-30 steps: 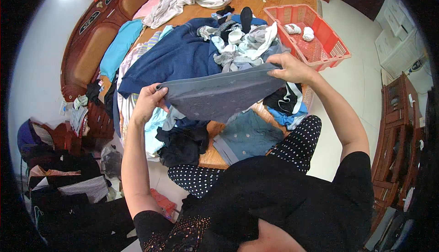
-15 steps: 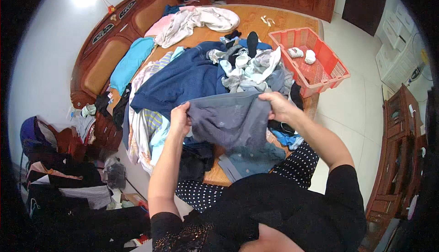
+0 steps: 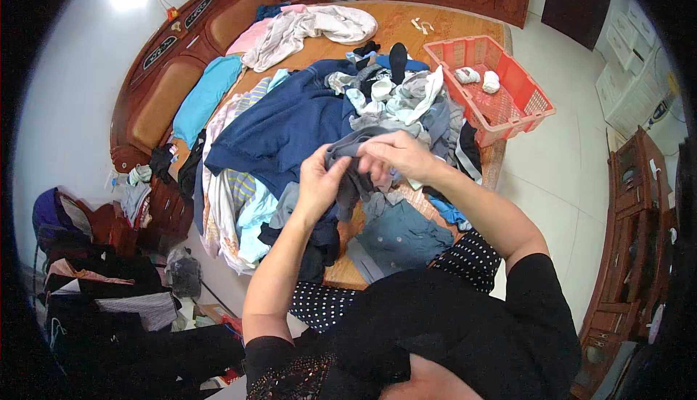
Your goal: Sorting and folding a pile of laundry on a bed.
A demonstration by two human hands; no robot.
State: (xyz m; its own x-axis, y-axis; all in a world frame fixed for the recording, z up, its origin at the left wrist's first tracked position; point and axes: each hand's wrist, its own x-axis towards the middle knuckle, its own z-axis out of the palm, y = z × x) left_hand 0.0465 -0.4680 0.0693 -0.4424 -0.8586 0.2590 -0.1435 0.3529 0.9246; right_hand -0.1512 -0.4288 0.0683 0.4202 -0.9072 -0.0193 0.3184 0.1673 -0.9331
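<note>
A pair of dark grey underpants (image 3: pixel 351 198) hangs bunched between my two hands over the near side of the bed. My left hand (image 3: pixel 319 184) is closed on one end of the waistband, thumb on top. Close beside it, my right hand (image 3: pixel 398 156) grips the other end, its fingers curled in. Below them, near my lap, lies a flat grey-green garment (image 3: pixel 403 240). Just beyond my hands a navy sweatshirt (image 3: pixel 283 128) is spread out, with a heap of white and grey clothes (image 3: pixel 406 102) to its right.
A red plastic basket (image 3: pixel 534 106) with two rolled white bundles (image 3: pixel 479 79) stands at the bed's right edge. A turquoise garment (image 3: pixel 207 99) lies by the wooden headboard (image 3: pixel 167 106). A pale blanket-like cloth (image 3: pixel 312 30) lies farther back. Dark clothes (image 3: pixel 131 284) are piled at the lower left.
The underpants were stretched wide between my hands; now they are gathered. My right hand has moved left and my left hand slightly right, so they are nearly together.
</note>
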